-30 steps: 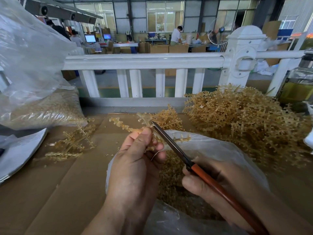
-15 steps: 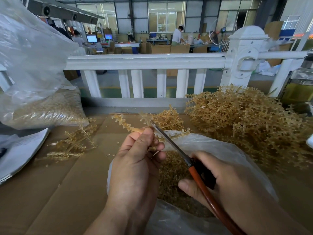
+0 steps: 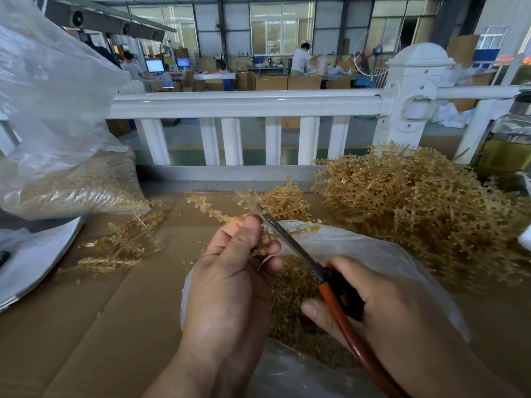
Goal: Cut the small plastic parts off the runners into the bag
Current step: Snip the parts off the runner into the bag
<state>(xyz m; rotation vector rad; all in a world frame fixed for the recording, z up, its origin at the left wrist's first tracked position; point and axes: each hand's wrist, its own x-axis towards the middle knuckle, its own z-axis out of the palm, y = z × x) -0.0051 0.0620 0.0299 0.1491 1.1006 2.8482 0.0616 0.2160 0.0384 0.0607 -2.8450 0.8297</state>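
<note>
Right hand slid up scissors, left hand pinching runner over bag

Views: one, worn on the person's head.
Position: set above the near edge of the bench, at head height.
Direction: turned forward and downward, across the bench toward a white railing and the workshop hall behind it.
Nearness: the left hand and right hand are seen close, low in the middle; both forearms are cut by the lower edge.
Lens: wide-angle; the railing is bowed.
</note>
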